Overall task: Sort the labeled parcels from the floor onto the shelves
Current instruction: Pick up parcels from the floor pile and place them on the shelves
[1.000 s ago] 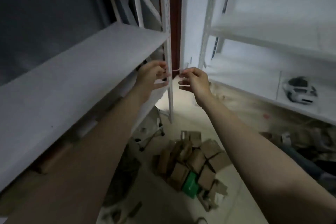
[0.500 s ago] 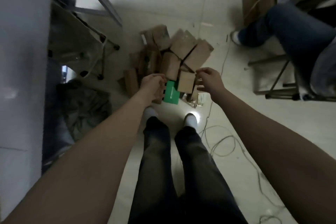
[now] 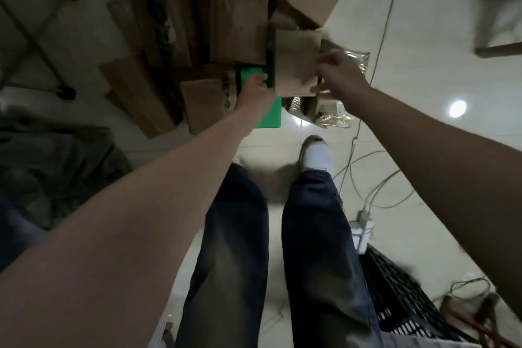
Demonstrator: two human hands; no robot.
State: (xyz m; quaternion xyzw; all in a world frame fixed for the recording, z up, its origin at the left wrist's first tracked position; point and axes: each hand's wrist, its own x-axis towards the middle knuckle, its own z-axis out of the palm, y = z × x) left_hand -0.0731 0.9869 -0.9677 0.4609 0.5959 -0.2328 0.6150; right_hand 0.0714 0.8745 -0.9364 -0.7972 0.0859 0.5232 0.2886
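Observation:
A pile of brown cardboard parcels (image 3: 237, 17) lies on the pale floor ahead of my feet. My right hand (image 3: 337, 76) grips the right edge of a small brown parcel (image 3: 295, 62) at the near side of the pile, thumb below and fingers on top. My left hand (image 3: 255, 90) reaches to that parcel's left edge and rests on a green parcel (image 3: 269, 116) lying beneath; its fingertips are hidden under the brown parcel. A clear plastic bag (image 3: 329, 114) lies just under my right hand.
White cables (image 3: 367, 172) run across the floor on the right toward a white power adapter (image 3: 363, 230). A black slotted crate (image 3: 401, 297) stands at the lower right. A dark folding frame (image 3: 42, 37) and dark cloth (image 3: 56, 167) lie at the left.
My view dropped from the shelf to the floor pile and came closer. Both hands went down to the pile; the right one took hold of the small brown parcel.

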